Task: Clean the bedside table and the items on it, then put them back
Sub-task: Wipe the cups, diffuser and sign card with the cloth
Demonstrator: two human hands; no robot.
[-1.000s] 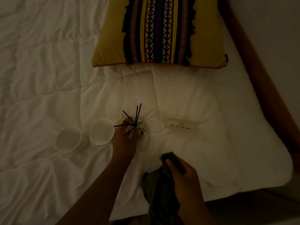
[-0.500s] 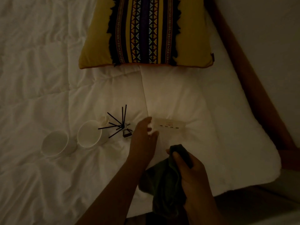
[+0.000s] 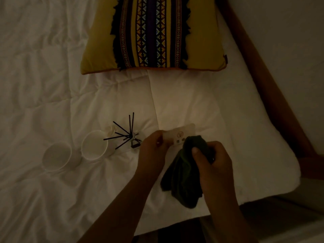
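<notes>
My left hand (image 3: 153,148) grips the left end of a small white rectangular card-like item (image 3: 178,135) and holds it just above the white duvet. My right hand (image 3: 213,158) is shut on a dark green cloth (image 3: 185,172), whose bunched top presses on the item's right end. A reed diffuser (image 3: 130,135) with black sticks lies on the bed just left of my left hand. Two white cups, the nearer cup (image 3: 94,144) and the farther cup (image 3: 57,158), sit further left on the duvet.
A yellow cushion (image 3: 152,34) with a patterned stripe lies at the head of the bed. The white duvet (image 3: 52,85) covers the mattress. A wooden bed frame rail (image 3: 273,95) runs along the right, with a wall beyond. The light is dim.
My left hand let go of the reed diffuser, moved right and picked up the white item. My right hand brought the cloth up against it.
</notes>
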